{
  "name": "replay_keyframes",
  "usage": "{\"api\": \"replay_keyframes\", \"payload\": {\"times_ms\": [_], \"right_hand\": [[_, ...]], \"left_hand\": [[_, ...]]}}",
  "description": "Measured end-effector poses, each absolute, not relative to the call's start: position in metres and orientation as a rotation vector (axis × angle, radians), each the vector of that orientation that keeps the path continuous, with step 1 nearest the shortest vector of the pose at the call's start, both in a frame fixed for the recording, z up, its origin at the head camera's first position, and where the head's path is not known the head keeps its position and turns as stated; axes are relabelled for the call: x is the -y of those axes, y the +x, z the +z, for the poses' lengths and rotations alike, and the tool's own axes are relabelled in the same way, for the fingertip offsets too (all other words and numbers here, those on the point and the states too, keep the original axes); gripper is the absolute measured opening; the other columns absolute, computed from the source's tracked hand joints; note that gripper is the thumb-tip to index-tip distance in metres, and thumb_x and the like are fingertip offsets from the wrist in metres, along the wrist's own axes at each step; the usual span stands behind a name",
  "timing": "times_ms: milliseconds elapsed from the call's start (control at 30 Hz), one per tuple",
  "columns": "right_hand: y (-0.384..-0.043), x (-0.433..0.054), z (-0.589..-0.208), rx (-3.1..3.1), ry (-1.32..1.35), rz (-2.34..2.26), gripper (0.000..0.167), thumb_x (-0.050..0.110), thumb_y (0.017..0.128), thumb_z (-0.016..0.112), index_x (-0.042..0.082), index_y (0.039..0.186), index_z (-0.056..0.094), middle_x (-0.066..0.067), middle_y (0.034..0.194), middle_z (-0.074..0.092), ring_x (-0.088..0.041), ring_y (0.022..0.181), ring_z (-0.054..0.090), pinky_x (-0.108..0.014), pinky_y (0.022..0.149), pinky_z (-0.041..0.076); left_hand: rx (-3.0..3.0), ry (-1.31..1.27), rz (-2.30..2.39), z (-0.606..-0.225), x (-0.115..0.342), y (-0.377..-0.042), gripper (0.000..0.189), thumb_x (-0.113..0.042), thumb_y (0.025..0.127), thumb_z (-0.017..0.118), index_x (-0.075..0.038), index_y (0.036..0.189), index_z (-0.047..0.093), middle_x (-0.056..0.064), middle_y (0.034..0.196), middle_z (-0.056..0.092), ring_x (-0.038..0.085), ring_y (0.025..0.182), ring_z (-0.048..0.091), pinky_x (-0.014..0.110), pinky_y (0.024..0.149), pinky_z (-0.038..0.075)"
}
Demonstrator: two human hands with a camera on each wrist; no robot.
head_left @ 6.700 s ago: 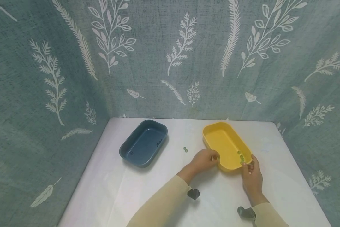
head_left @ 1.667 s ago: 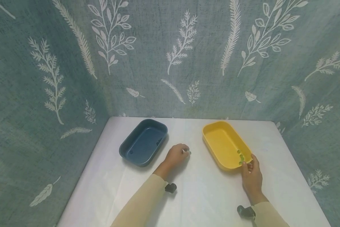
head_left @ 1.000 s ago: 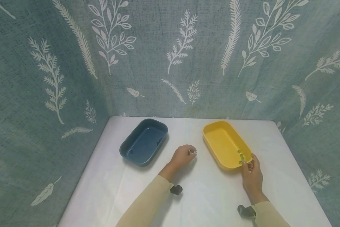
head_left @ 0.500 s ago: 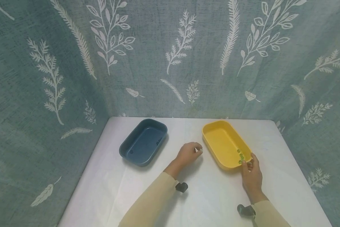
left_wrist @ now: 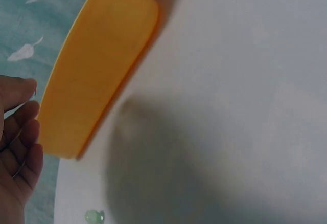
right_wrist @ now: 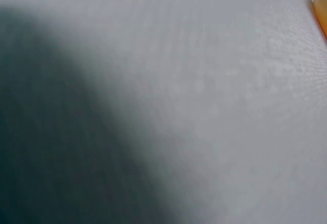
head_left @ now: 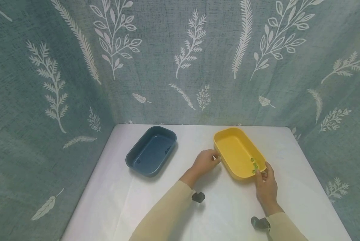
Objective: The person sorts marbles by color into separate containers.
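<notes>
My left hand (head_left: 206, 161) pinches a small glass bead at its fingertips, mostly hidden by them, right by the left wall of a yellow tray (head_left: 232, 147). Several green glass beads (head_left: 255, 164) lie inside that tray near its front right corner. There my right hand (head_left: 267, 187) grips the rim, thumb over the edge and fingers along the outside. The left wrist view shows the curled left hand (left_wrist: 18, 137) beside the tray's wall (left_wrist: 97, 70), and one pale green bead (left_wrist: 93, 216) on the table. Only table and a tray edge (right_wrist: 321, 9) appear in the right wrist view.
A dark blue tray (head_left: 131, 160) stands at the left of the white table (head_left: 222, 214), with several small dark beads (head_left: 167, 150) in it. Green patterned cloth (head_left: 155, 67) walls in the table at the back and both sides.
My left hand left the yellow tray, reached the beads on the table, and has come back rightward to the tray's left side with a bead. The right hand stays at its corner.
</notes>
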State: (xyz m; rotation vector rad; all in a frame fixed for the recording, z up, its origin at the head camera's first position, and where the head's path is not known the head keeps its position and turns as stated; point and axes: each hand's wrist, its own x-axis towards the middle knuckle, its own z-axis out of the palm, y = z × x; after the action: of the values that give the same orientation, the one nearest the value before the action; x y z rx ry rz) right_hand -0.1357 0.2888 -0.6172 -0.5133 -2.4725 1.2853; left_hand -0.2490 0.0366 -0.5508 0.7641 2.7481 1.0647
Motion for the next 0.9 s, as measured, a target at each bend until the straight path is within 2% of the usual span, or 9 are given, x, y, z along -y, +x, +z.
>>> {"api": "replay_keyframes", "payload": {"times_ms": [300,667,900], "right_hand": [[-0.136,-0.289,-0.617,2.483,-0.531,1.295,0.06,0.037,0.103,0.041,0.023,0.156,0.017,-0.015,0.129,0.053,-0.026,0.109,0.053,-0.038,0.082,0.044],[-0.135,-0.288,-0.615,2.481,-0.557,1.332,0.061,0.039,0.103,0.041,0.026,0.156,0.015,-0.016,0.131,0.05,-0.028,0.108,0.052,-0.04,0.08,0.045],[-0.136,-0.288,-0.616,2.473,-0.558,1.323,0.061,0.039,0.103,0.041,0.026,0.156,0.016,-0.017,0.132,0.05,-0.029,0.108,0.052,-0.041,0.08,0.045]], "left_hand": [[-2.777,0.783,1.001,-0.548,-0.043,-0.26,0.018,-0.022,0.093,0.065,-0.016,0.108,0.072,-0.008,0.094,0.067,0.004,0.075,0.056,0.019,0.066,0.047],[-2.795,0.84,0.918,-0.541,-0.049,-0.272,0.019,-0.021,0.093,0.064,-0.014,0.109,0.072,-0.005,0.097,0.069,0.007,0.088,0.061,0.021,0.079,0.049],[-2.8,0.819,0.916,-0.544,-0.052,-0.277,0.02,-0.021,0.093,0.064,-0.015,0.11,0.072,-0.005,0.098,0.069,0.009,0.09,0.062,0.023,0.081,0.049]]}}
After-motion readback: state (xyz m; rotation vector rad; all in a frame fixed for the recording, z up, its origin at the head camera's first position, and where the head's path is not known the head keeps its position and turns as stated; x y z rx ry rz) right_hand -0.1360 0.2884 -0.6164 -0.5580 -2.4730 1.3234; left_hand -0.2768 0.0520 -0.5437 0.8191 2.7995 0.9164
